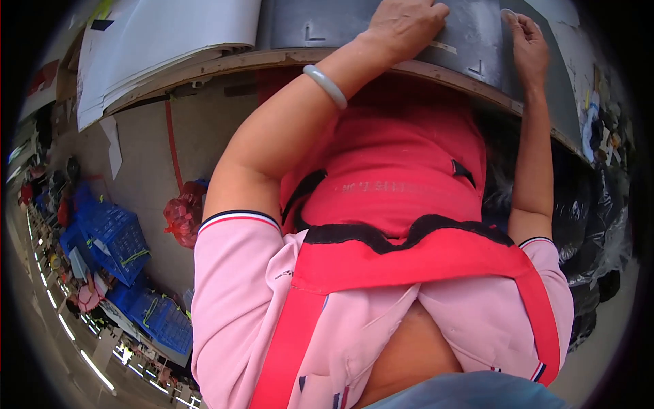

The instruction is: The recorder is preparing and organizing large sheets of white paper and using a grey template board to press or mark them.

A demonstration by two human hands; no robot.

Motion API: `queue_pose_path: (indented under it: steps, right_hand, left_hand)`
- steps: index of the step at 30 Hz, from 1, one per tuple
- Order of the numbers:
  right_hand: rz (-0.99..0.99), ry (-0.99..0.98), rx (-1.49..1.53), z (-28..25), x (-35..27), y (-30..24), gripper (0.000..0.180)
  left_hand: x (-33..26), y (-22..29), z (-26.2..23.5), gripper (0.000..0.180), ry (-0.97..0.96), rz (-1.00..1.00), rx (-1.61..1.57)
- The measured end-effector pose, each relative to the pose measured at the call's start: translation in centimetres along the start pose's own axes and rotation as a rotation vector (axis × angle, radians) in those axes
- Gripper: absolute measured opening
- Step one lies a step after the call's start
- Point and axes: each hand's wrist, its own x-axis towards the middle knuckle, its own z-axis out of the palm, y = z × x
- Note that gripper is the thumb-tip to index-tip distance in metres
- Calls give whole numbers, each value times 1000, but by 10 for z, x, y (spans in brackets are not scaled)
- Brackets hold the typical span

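Note:
A dark grey sheet (306,20) with pale smudges and corner-shaped marks lies on the worktable. Over it is my left hand (407,27), its fingers curled in; whatever they may hold is hidden. A grey-white bangle (325,86) circles my left wrist. Just below the left hand, a short pale strip (444,47) lies near the table's front edge. Farther right, my right hand (530,44) is closed in a pinch above the sheet's right part. Something small, pale and rounded shows at its fingertips, too small to name.
Large white sheets (167,41) are stacked on the table's left, overhanging its wooden front edge (204,70). A red plastic bag (185,215) is at lower left, near blue crates (112,238). Dark bags in clear plastic (579,218) stand to the right.

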Motion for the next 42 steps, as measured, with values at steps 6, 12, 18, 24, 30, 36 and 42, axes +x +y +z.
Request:
queue_pose_path:
  steps: [6,12,18,24,30,36,42]
  right_hand:
    - [105,-412,108,-17,-66,-96,19]
    - [-165,-439,-56,-22,-79,-95,15]
    - [-292,-477,-198,-19,-78,-101,18]
    - [224,-421,104,-20,-88,-101,18]
    - [231,-514,25,-22,-76,-97,19]
    - [280,-674,48,-35,-51,-97,22]
    - [105,-286,104,3,8,-66,22]
  left_hand:
    - [-1,3,-22,18,-26,-56,114]
    - [5,8,-13,25,-37,-92,78]
    - [0,8,-15,25,-34,-101,55]
    - [-1,8,-17,25,-50,-109,50]
    - [3,6,-14,25,-12,-94,52]
    - [4,13,-24,22,29,-62,75]
    - [-7,-3,2,37,-66,-116,107]
